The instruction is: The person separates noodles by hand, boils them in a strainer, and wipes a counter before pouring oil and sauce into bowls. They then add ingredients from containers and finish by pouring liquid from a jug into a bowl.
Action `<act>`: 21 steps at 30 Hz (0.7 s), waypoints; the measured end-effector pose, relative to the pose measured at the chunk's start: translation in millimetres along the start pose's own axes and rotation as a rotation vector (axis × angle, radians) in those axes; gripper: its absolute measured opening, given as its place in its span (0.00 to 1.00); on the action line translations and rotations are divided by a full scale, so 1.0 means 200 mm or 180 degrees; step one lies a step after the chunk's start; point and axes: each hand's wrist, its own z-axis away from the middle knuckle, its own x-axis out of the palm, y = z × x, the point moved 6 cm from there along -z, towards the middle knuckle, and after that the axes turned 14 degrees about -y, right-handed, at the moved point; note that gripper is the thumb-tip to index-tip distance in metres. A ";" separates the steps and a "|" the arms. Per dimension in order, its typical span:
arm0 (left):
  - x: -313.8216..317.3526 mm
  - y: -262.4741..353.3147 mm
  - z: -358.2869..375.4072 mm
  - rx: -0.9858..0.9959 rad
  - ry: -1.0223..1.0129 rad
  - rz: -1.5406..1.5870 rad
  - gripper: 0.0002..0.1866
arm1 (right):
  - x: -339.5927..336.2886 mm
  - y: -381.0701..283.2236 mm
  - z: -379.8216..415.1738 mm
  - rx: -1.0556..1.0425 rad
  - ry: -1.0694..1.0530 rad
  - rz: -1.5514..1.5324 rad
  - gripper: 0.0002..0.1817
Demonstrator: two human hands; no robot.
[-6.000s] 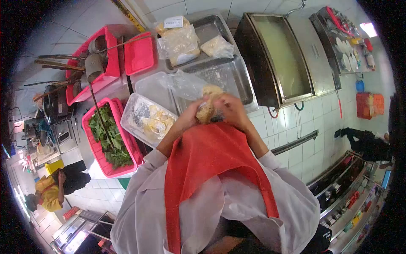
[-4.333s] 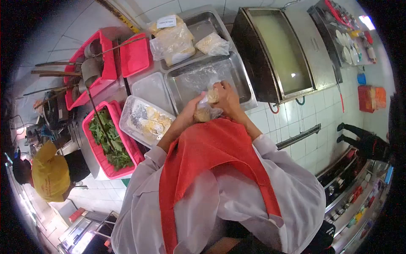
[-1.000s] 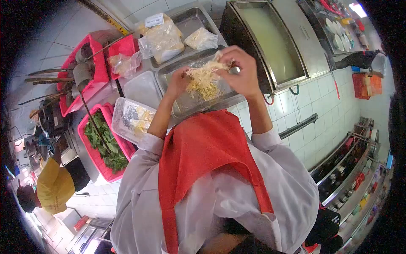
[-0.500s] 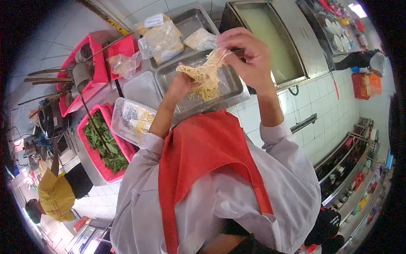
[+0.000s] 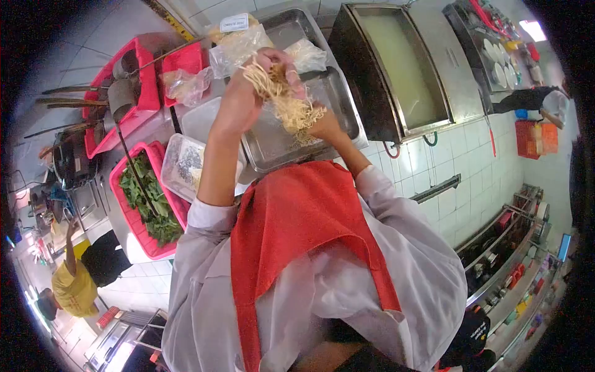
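Note:
A tangled bunch of pale yellow noodles (image 5: 288, 106) stretches between my hands above a shallow metal tray (image 5: 263, 162). My left hand (image 5: 242, 93) is raised at the upper left end of the bunch, its fingers closed round the strands. Lower down, my right hand (image 5: 323, 124) grips the other end, with its fingers partly hidden behind the noodles. Loose strands hang out between the two hands. Just past them lie a clear plastic bag of noodles (image 5: 308, 57) and a larger labelled bag (image 5: 238, 51).
Left of the tray stand a white plastic container (image 5: 180, 162) with food bits and a pink basket of leafy greens (image 5: 152, 201). A pink bin (image 5: 149, 102) holds long-handled strainers. At right is a vat of cloudy liquid (image 5: 403, 68). A person in yellow (image 5: 75, 288) stands far left.
My left hand has risen up and left with the noodles, while my right hand has come down toward the tray. The noodles that lay low over the tray are now lifted.

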 end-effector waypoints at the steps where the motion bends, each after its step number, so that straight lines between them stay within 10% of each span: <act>1: -0.03 0.01 0.03 -0.0005 0.0023 0.0001 0.14 | -0.13 -0.11 0.01 0.0144 -0.0607 -0.0582 0.23; 6: -0.33 -0.26 0.16 -0.0968 0.0179 -0.2491 0.24 | -0.52 -0.35 -0.02 -0.0063 -0.0565 -0.2290 0.17; 9: -0.48 -0.60 0.30 -0.1120 0.0809 -0.1957 0.26 | -0.74 -0.62 -0.04 -0.0529 -0.0377 -0.2920 0.17; 12: -0.42 -0.60 0.31 0.0268 -0.0111 -0.4352 0.25 | -0.98 -0.86 -0.03 -0.1154 -0.0054 -0.3179 0.17; 15: -0.47 -0.62 0.32 -0.2836 0.0433 -0.3292 0.24 | -1.10 -0.96 -0.03 -0.1128 -0.0037 -0.2030 0.15; 18: -0.47 -0.50 0.34 -0.1791 0.0247 -0.3359 0.20 | -1.03 -0.92 -0.06 -0.0715 -0.0204 -0.0747 0.18; 21: -0.46 -0.37 0.30 -0.1068 0.1063 -0.1268 0.18 | -0.74 -0.69 -0.12 -0.0323 -0.0402 -0.0120 0.26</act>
